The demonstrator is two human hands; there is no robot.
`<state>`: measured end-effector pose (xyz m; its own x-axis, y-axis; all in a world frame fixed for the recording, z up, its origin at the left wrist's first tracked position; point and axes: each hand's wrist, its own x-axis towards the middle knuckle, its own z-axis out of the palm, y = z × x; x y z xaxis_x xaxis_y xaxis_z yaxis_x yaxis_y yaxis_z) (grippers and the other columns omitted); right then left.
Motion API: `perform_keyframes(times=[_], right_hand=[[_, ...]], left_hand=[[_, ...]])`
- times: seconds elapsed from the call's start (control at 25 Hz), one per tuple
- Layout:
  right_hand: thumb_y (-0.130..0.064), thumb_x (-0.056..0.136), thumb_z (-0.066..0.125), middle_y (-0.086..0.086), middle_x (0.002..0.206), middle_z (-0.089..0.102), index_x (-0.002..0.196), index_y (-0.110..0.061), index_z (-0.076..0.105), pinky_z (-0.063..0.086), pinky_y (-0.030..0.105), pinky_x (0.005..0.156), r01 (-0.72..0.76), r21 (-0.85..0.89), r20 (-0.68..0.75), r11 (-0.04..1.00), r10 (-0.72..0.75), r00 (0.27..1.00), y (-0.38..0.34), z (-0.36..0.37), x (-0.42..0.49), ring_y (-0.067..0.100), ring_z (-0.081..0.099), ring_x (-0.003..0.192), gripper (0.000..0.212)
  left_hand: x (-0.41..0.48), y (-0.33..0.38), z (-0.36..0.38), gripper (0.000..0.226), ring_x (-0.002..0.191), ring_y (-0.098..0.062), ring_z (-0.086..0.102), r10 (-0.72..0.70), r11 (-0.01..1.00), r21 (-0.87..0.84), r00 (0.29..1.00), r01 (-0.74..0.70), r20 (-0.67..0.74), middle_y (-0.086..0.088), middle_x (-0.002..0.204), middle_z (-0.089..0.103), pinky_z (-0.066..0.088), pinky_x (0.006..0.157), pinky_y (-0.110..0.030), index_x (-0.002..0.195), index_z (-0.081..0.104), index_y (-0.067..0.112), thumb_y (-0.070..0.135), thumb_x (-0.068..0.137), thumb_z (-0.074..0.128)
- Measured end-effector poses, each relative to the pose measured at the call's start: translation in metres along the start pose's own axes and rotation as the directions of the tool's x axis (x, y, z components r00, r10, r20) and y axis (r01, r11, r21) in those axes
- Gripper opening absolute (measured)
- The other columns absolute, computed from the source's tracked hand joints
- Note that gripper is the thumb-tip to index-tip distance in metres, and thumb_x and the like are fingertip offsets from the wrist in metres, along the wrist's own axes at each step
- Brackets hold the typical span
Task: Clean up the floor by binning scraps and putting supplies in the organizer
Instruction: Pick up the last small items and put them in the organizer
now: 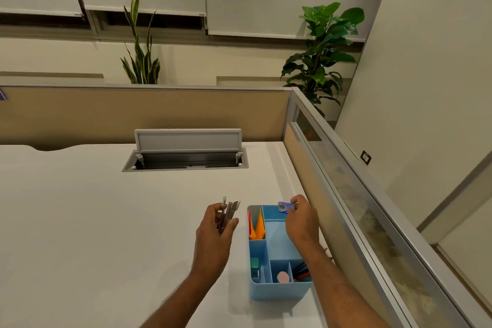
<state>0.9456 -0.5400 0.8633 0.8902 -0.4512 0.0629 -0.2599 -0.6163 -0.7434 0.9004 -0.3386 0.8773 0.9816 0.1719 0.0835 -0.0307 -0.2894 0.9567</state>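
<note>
- The left hand gripped a bundle of slim grey and silver tools, with fingers curled round one side and the thumb pressed against the other. Their tips stuck up above the fingers. What the tools were could not be told.
- The right hand pinched a small purple box between thumb and fingertips, holding it over the far end of the blue organizer.
- The organizer stood on the white desk near its right edge, just to the right of the left hand and partly under the right forearm.
- Orange folded paper stood upright in the organizer's far-left compartment.
- A green item sat in the near-left compartment, a pink item in the near-middle one, and red and dark pens in the near-right one.
- The wide middle compartment showed only its blue floor.
- A cable hatch with its lid raised lay in the desk farther back, in front of a tan partition.
- Two potted plants rose behind the partition.
</note>
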Motion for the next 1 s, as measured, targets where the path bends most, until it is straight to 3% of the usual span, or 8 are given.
perform_keyframes(times=[0.16, 0.36, 0.68, 1.0], right_hand=[[-0.016, 0.090, 0.069, 0.015, 0.105, 0.071, 0.104, -0.010, 0.062, 0.060, 0.036, 0.077, 0.089, -0.192, 0.044, 0.977, -0.082, 0.996, 0.005, 0.004, 0.007, 0.024, 0.067, 0.092, 0.017], [-0.031, 0.091, 0.068, 0.006, 0.111, 0.072, 0.111, -0.017, 0.069, 0.050, 0.034, 0.093, 0.182, -0.437, 0.128, 0.881, -0.139, 0.982, 0.009, 0.008, 0.019, 0.019, 0.060, 0.105, 0.024], [-0.022, 0.093, 0.061, 0.001, 0.109, 0.071, 0.110, -0.020, 0.068, 0.036, 0.036, 0.096, 0.211, -0.569, 0.186, 0.795, -0.125, 0.975, 0.010, 0.015, 0.025, 0.019, 0.057, 0.110, 0.018], [-0.032, 0.094, 0.057, -0.001, 0.107, 0.069, 0.103, -0.020, 0.069, 0.032, 0.040, 0.095, 0.219, -0.633, 0.181, 0.743, -0.132, 0.974, 0.013, 0.023, 0.023, 0.018, 0.054, 0.110, 0.019]], left_hand=[[0.005, -0.006, 0.002, 0.028, 0.085, -0.007, 0.066, 0.002, 1.000, 0.003, 1.000, -0.002, -0.009, 0.024, 0.095, 0.061, 0.045, 0.071, -0.006, 0.115, 0.052, 0.028, 0.024, 0.092, 0.068], [0.007, -0.011, 0.005, 0.028, 0.086, -0.005, 0.067, 0.008, 1.000, 0.004, 1.000, -0.008, -0.008, 0.027, 0.095, 0.060, 0.044, 0.071, -0.004, 0.114, 0.052, 0.030, 0.024, 0.092, 0.068], [0.009, -0.018, 0.011, 0.029, 0.080, 0.000, 0.066, -0.007, 1.000, 0.029, 1.000, 0.007, -0.002, 0.031, 0.093, 0.058, 0.043, 0.059, 0.002, 0.114, 0.052, 0.030, 0.026, 0.091, 0.069], [0.008, -0.022, 0.015, 0.030, 0.080, 0.000, 0.066, -0.016, 0.999, 0.034, 1.000, 0.016, 0.004, 0.031, 0.093, 0.059, 0.043, 0.058, 0.001, 0.115, 0.052, 0.030, 0.026, 0.091, 0.069]])
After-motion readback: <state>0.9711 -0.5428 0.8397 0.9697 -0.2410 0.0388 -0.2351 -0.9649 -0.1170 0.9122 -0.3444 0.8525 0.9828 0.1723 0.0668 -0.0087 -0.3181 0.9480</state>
